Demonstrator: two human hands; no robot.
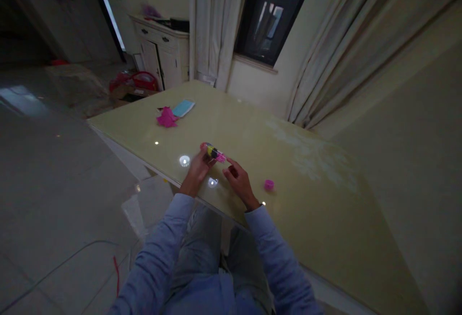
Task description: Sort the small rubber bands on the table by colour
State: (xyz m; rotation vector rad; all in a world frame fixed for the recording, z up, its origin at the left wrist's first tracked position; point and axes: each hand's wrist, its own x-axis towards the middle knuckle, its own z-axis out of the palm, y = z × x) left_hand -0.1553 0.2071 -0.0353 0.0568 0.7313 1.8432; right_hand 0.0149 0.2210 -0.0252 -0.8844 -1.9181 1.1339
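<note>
Between the hands, above the table [306,218], was a multicoloured tube [214,152], likely light, stiffish, slick; best grip mid-body. Left hand [199,168] pinched it; right hand [240,183] reached its pink end, pinch unclear. Pink ring [269,185] sat right of the right hand.

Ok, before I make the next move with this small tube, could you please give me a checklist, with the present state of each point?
1. Left hand has hold of the colourful tube: ok.
2. Right hand is near the tube's pink end: ok; whether it grips anything, cannot tell.
3. Tube is held over the table, not past its edge: ok.
4. Small pink ring-like piece is within view, apart from both hands: ok.
5. Table holds no other loose things: not ok, a crumpled pink piece and a flat blue item lie beyond the hands.
6. Tube's pink end is closed: cannot tell, too small.
</note>
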